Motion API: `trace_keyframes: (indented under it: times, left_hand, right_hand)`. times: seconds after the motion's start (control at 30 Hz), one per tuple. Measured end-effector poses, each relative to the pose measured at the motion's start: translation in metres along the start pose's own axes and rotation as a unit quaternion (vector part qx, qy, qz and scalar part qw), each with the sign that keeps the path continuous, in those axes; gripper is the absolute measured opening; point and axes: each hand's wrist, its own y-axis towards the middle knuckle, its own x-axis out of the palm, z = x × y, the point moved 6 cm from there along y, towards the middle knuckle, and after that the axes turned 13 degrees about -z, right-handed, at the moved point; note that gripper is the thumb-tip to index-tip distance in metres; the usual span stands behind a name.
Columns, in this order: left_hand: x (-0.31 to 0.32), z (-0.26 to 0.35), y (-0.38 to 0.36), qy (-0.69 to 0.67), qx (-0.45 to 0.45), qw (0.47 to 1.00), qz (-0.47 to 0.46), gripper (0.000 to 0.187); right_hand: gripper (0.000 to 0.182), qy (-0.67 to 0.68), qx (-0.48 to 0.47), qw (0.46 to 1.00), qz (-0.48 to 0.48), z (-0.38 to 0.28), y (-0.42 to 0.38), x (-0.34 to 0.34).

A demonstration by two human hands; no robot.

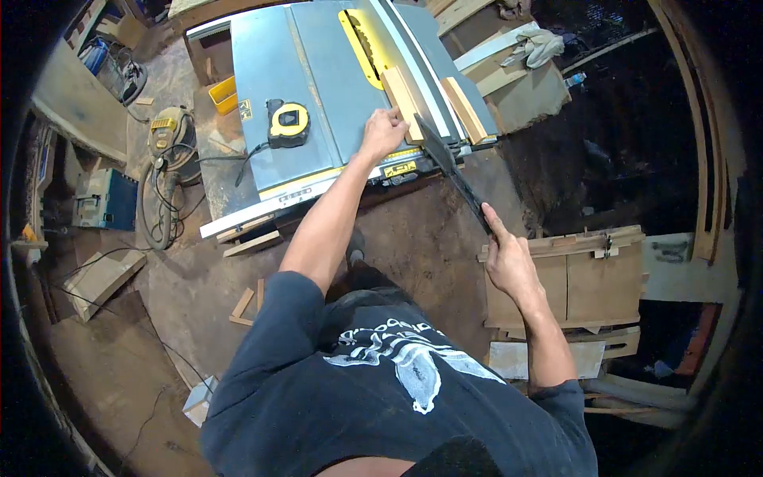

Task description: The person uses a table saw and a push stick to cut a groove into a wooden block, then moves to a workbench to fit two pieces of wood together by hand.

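My left hand point(384, 133) is at the near end of a short wooden block point(404, 99), its fingers closed against the block's left side. The block lies on the grey table saw top point(270, 56), along the fence point(421, 67). In my right hand point(510, 262) is a long black push stick point(451, 168), gripped at its near end. Its far tip meets the near end of the block. Just beyond the block, the toothed saw blade point(362, 44) shows in the yellow insert point(347, 25).
A yellow tape measure point(289, 123) sits on the saw top. Another wood strip point(463, 110) lies right of the fence. Left of the saw are a yellow tray point(224, 96) and a corded sander point(171, 135). A glove point(534, 48) rests on boards at the right.
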Motion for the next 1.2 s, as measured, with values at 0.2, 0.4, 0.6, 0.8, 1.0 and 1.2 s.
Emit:
trace_keyframes:
  times: [0.2,0.4,0.6,0.8,1.0,1.2]
  left_hand:
    - [0.010,0.018,-0.159,-0.156,0.053,0.985,0.043,0.022]
    - [0.054,-0.168,-0.256,-0.609,-0.277,0.721,0.182,0.057]
    - [0.042,-0.201,-0.211,-0.807,-0.193,0.494,0.259,0.087]
    - [0.047,-0.222,-0.196,-0.840,-0.189,0.397,0.318,0.107]
    - [0.050,-0.222,-0.188,-0.864,-0.204,0.333,0.318,0.097]
    - [0.045,-0.220,-0.191,-0.840,-0.198,0.415,0.288,0.096]
  right_hand:
    - [0.061,-0.006,-0.009,1.000,0.009,-0.002,0.005,-0.003]
    - [0.064,-0.012,-0.014,1.000,0.006,-0.007,0.005,0.001]
    - [0.061,-0.020,-0.022,0.999,0.034,-0.015,0.006,0.000]
    - [0.061,-0.054,-0.015,0.998,0.037,-0.013,0.002,-0.002]
    - [0.062,-0.038,-0.009,0.999,0.024,-0.012,0.003,-0.001]
    - [0.060,-0.044,-0.021,0.999,0.022,-0.014,0.012,-0.007]
